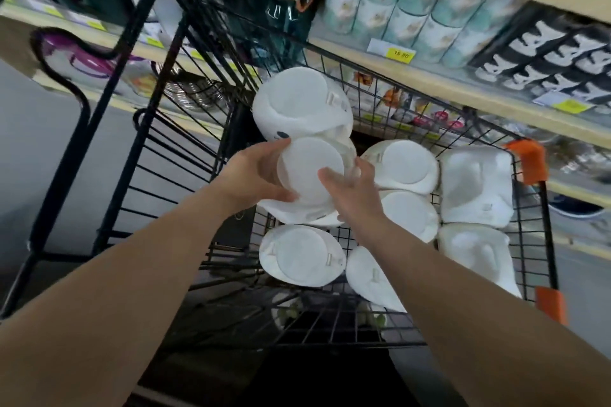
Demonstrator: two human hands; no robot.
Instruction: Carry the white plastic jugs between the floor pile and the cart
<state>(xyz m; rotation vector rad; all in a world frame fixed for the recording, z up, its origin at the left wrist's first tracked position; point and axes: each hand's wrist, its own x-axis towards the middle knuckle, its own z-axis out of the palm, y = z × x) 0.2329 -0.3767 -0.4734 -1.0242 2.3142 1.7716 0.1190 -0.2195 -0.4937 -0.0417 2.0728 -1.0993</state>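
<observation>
Left hand (253, 172) and right hand (350, 190) clasped around one white lidded container (305, 170) above wire cart (529, 208), more white lidded containers (401, 167) just beyond and below; contents hidden by lids.

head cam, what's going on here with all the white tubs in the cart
A person stands at a black wire shopping cart beside store shelves. Both hands hold one white lidded container above the cart: the left hand grips its side, the right hand wraps the other side. A second white container sits against it, just above. Several more white containers lie in the cart basket.
</observation>
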